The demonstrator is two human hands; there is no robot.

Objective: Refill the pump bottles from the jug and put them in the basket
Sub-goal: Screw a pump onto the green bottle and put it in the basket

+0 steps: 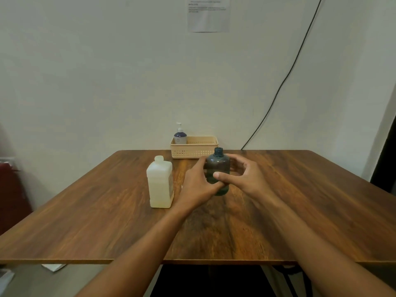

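A dark translucent bottle [218, 162] stands upright on the wooden table [85, 221], its neck open with no pump on it. My left hand [198, 183] grips its left side. From the right, my right hand [242, 176] curls round it, thumb across the front. To the left stands a white plastic jug [160, 185], upright and uncapped. Behind them, against the wall, sits a beige basket [199, 151]. A purple pump bottle [180, 137] with a white pump stands at the basket's left end, apparently inside it.
A black cable [285, 80] runs down the wall to the table's back edge at the right. A printed sheet [208, 13] hangs on the wall above. A dark red object [10, 189] stands off the table's left side.
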